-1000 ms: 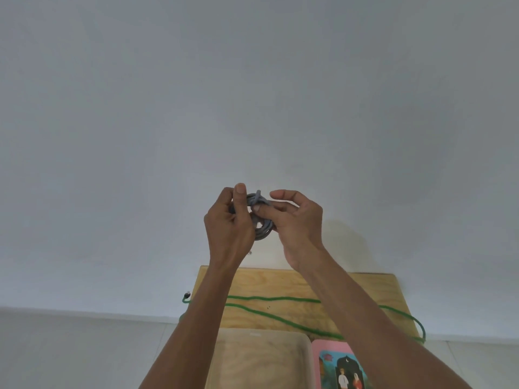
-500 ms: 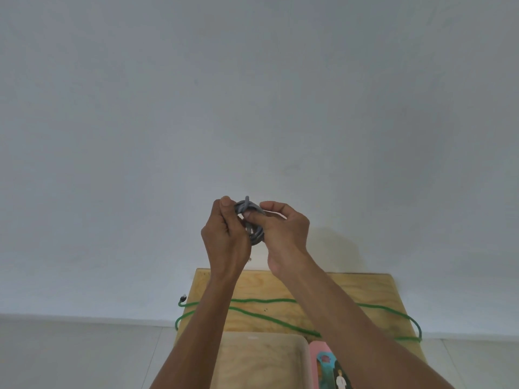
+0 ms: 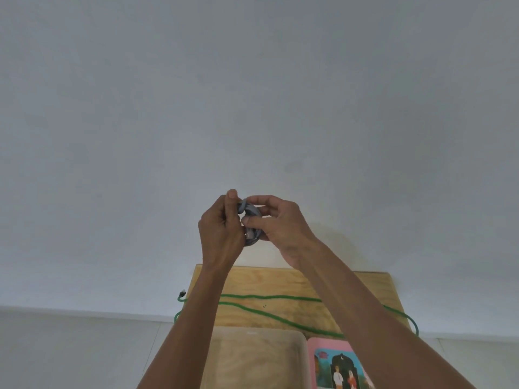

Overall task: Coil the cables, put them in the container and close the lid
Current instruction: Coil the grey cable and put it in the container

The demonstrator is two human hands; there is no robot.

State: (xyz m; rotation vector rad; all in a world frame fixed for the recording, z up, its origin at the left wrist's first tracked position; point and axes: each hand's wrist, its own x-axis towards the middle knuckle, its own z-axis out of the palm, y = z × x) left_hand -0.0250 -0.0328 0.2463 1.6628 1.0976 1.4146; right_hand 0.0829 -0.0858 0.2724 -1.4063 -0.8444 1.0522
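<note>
A small grey cable coil [image 3: 250, 220] is held up in the air in front of the wall, above the table. My left hand [image 3: 222, 231] grips its left side and my right hand [image 3: 276, 226] pinches its right side, so most of the coil is hidden by fingers. A long green cable [image 3: 269, 297] lies uncoiled across the wooden table [image 3: 280, 282], its plug end [image 3: 182, 293] hanging off the left edge. A clear plastic container [image 3: 258, 357] sits open at the near edge. Beside it lies a pink lid [image 3: 337, 360] with a picture on it.
A plain white wall [image 3: 252, 108] fills the upper view right behind the table. Light floor [image 3: 70, 349] shows to the left and right of the small table. The green cable loops past the table's right edge [image 3: 414, 327].
Both hands stay up with the grey coil and have shifted slightly to the left. My right fingers have moved around the coil's right side. The green cable has not moved.
</note>
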